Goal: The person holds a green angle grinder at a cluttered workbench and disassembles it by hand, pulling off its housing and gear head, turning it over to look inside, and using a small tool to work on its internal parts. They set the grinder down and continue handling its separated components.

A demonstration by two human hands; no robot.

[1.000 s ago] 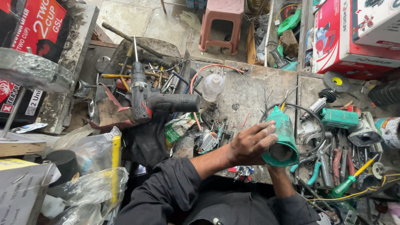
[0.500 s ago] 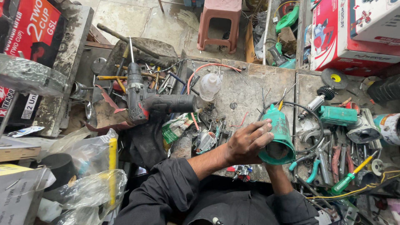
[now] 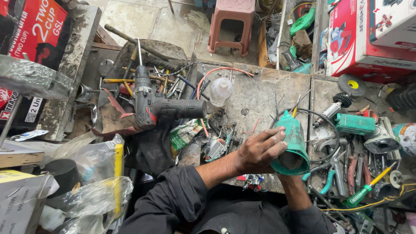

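Right of centre in the frame, the left hand wraps its fingers around a green tool housing above the cluttered desk; the right hand is hidden beneath it, grip unclear

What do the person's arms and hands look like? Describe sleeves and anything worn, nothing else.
Both hands are bare: no gloves, rings or watch show. The left hand looks smudged with workshop grime. Its forearm is bare, with a dark grey long sleeve pushed up near the elbow. The right hand is mostly hidden; its bare forearm emerges from the same dark sleeve.
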